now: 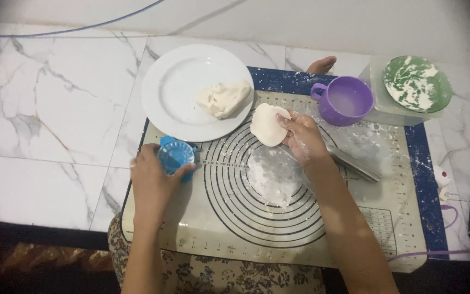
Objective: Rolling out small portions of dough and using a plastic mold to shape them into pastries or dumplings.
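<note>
Altogether, two hands work over one pastry mat [387,218] printed with ring guides. One flat dough round [267,124] sits in the right hand [302,139], whose fingers are closed on its right edge, holding it at the mat's upper middle, just above one floury patch [273,177]. One small blue cup [175,156] stands at the mat's left edge, gripped by the left hand [150,177] from below. One white plate [175,92] carries one dough lump [224,98]. One purple mug [346,100] stands near one clear container [379,106] topped with one green dish [417,83].
</note>
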